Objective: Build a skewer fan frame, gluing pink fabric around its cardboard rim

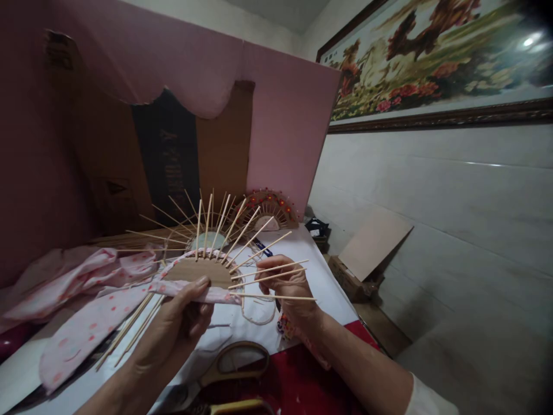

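My left hand (184,314) grips a half-round piece of cardboard (190,272), thumb on its front face. Pink dotted fabric (216,295) wraps its lower edge. Thin wooden sticks (254,227) fan out from its curved rim, several upright and several pointing right. My right hand (298,294) is at the right side of the fan, its fingers closed and partly behind the lowest sticks; what they pinch, if anything, I cannot make out. A thin pale cord (258,323) loops on the table below.
Scissors (242,346) with yellowish handles lie nearest me, on red cloth (302,380). Pink dotted fabric (86,340) and loose sticks (129,334) are at left. Behind stand another stick fan (207,241) and a decorated cardboard fan (270,202), before a pink board (289,132).
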`<state>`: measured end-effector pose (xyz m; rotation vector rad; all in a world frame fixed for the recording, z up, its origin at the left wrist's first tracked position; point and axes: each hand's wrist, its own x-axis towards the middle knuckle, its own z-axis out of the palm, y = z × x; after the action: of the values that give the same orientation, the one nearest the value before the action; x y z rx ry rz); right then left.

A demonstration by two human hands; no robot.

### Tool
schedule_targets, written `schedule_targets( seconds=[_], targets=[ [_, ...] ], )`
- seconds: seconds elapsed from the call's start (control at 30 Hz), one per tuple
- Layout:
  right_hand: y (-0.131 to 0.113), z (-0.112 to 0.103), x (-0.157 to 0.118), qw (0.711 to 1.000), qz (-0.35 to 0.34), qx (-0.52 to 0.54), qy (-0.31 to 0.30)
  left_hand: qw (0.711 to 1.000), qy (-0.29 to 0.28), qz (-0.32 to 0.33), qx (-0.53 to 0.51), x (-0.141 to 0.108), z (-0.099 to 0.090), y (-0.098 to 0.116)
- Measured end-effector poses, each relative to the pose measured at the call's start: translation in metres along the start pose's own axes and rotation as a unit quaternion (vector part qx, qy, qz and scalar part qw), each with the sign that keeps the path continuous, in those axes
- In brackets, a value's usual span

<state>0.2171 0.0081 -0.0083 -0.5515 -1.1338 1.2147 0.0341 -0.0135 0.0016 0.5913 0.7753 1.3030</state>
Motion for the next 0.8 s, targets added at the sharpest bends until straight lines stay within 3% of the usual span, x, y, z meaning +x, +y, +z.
schedule_targets(
  seconds=[0.3,0.8],
  targets=[
    [-0.0027,-0.001,-0.0006,0.998,-0.058,-0.033,-0.012,1.0,-0.005,0.001,0.008,-0.0039,-0.0014,0.0],
    [-0.0027,0.0008,-0.0012,0.999,-0.038,-0.022,-0.004,0.999,-0.015,0.008,0.043,-0.0053,0.0016,0.0011]
  ],
)
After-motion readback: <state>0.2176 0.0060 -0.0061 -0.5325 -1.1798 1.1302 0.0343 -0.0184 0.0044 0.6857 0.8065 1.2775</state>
